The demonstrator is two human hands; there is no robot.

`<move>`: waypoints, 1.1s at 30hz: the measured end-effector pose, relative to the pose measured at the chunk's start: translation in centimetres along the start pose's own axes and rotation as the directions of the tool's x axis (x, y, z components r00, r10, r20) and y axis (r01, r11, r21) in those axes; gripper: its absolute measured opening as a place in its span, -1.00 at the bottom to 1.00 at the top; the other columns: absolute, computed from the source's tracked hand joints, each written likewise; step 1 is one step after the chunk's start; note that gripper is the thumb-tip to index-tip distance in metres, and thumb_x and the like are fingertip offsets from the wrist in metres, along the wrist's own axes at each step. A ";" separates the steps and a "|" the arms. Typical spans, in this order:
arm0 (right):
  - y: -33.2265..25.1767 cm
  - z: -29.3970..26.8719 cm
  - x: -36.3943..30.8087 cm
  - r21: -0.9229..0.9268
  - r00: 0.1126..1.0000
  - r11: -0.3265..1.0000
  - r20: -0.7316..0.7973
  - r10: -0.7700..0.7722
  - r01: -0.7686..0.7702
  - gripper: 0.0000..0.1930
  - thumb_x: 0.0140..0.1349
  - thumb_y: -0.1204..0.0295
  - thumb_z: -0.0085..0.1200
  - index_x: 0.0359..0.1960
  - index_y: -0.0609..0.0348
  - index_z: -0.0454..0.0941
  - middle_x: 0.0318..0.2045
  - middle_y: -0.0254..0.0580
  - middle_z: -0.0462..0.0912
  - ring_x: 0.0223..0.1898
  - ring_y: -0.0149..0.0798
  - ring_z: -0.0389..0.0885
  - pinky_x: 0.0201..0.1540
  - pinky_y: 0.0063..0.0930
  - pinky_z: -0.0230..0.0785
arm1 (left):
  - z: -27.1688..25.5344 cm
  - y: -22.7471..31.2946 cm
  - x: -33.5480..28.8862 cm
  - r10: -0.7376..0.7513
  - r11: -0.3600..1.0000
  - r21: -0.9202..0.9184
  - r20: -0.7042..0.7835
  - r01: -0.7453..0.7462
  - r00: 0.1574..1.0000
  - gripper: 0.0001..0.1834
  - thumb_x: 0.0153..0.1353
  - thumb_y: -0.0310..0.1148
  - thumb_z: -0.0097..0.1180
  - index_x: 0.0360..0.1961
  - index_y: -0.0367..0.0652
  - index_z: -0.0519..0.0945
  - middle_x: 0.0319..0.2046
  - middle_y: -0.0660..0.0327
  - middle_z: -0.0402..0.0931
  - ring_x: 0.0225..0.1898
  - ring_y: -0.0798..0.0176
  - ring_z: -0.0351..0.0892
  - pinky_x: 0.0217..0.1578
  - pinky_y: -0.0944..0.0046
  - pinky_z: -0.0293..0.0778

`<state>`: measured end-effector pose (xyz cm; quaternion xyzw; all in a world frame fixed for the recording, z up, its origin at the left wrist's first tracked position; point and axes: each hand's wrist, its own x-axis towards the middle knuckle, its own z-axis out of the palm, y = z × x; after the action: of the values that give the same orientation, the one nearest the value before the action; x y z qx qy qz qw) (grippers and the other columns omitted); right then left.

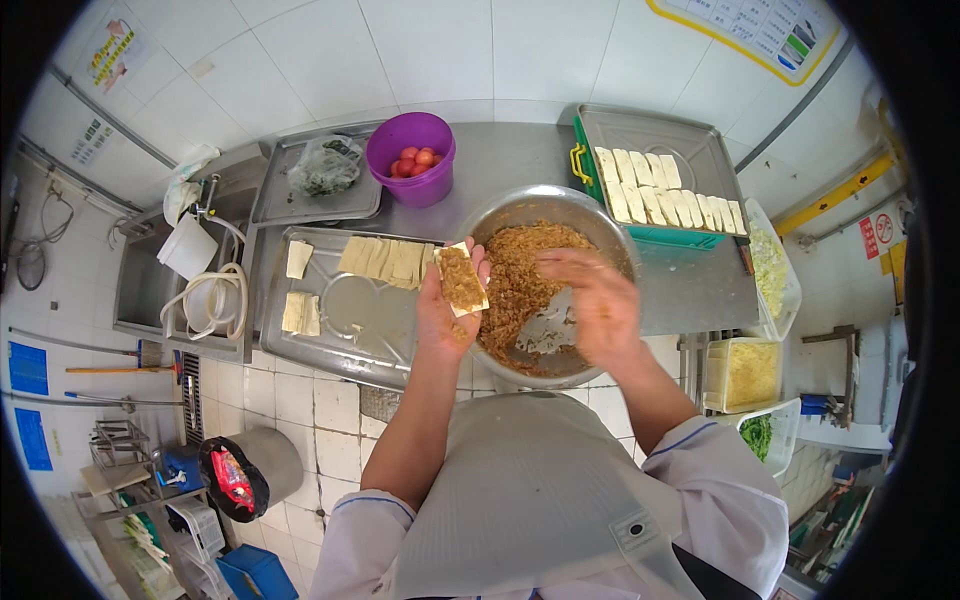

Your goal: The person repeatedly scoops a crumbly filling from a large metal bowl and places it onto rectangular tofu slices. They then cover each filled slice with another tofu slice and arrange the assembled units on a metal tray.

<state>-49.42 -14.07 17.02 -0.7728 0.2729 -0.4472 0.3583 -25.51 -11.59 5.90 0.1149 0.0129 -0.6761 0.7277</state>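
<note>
My left hand (447,318) holds a pale tofu slice (462,280) with brown minced filling spread over its top. Over the big steel bowl (622,232) is my right hand (598,305), blurred by motion, so its fingers cannot be made out well. Brown minced filling (522,262) fills much of that bowl, and part of its bottom shows bare. Left of the bowl, a metal tray (345,362) carries a row of plain tofu slices (385,260) and two small groups near its left side. Finished-looking pale rolls or folded pieces (668,205) lie in two rows on another tray at the right.
A purple bucket (436,190) of tomatoes and a plastic bag of dark greens (325,168) stand at the back. The right tray (700,140) rests on a green crate (660,236). Tubs of chopped vegetables (768,270) line the right side; a sink (140,290) lies left.
</note>
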 end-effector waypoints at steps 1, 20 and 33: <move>0.7 -0.7 -0.6 0.070 0.995 0.996 -0.087 -0.044 0.050 -0.74 0.40 0.50 0.16 0.06 0.30 0.71 0.11 0.13 0.69 0.16 0.09 0.68 0.33 -0.06 0.49 | 0.1 0.4 -0.1 0.005 1.000 -0.002 -0.008 -0.005 1.000 -0.44 0.66 -0.06 -0.14 0.46 -0.23 0.36 0.50 -0.06 0.33 0.51 -0.09 0.34 0.52 -0.09 0.31; 15.4 31.8 8.5 -0.298 0.619 0.922 0.684 0.386 -0.246 -0.56 0.29 0.31 0.35 0.16 0.21 0.64 -0.04 0.06 0.76 -0.07 -0.01 0.76 0.03 -0.19 0.60 | -11.6 26.6 -8.2 0.345 0.926 -0.099 -0.160 -0.363 0.925 -0.42 0.68 -0.06 -0.20 0.50 -0.21 0.33 0.54 -0.04 0.28 0.53 -0.08 0.31 0.51 -0.08 0.33; 29.3 61.6 20.3 -0.325 0.716 0.827 0.416 0.561 -0.460 -0.34 0.18 0.32 0.49 0.29 0.24 0.51 0.11 -0.01 0.72 0.05 -0.10 0.73 0.14 -0.27 0.57 | -21.0 43.1 -8.7 0.294 0.917 -0.172 -0.317 -0.360 0.902 -0.38 0.65 0.01 -0.12 0.53 -0.11 0.30 0.51 0.01 0.32 0.50 -0.06 0.38 0.40 -0.06 0.49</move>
<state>11.42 -27.48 -17.50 -0.7858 0.4184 -0.0878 0.4469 19.18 3.37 -6.57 0.1279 0.1749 -0.5140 0.8300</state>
